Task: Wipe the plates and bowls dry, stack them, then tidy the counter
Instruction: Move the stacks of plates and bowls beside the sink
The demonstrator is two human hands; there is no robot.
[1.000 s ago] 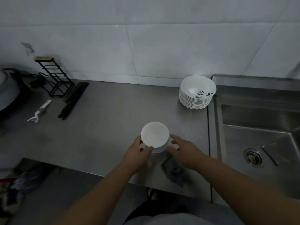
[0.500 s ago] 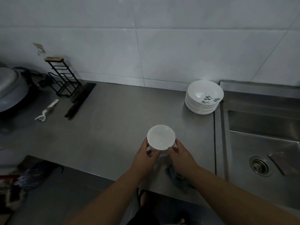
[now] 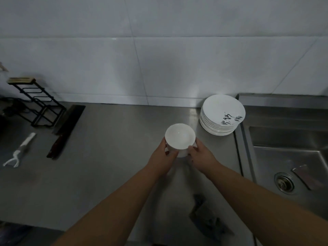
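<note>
On the dull brushed-steel table [image 3: 115,148], the left hand [image 3: 163,155] and right hand [image 3: 200,157] curl around a short stack of round, glossy white bowls [image 3: 180,137]. A pile of shallow white plates [image 3: 221,118] with black brushwork stands just beside it. A crumpled dark cloth [image 3: 207,219] lies near the front edge.

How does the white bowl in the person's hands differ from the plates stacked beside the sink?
The bowl is deep and plain inside; the plates are shallow, the top one bearing black writing. The bowl is held between left hand and right hand; the plates rest on the counter. Both are white.
</note>
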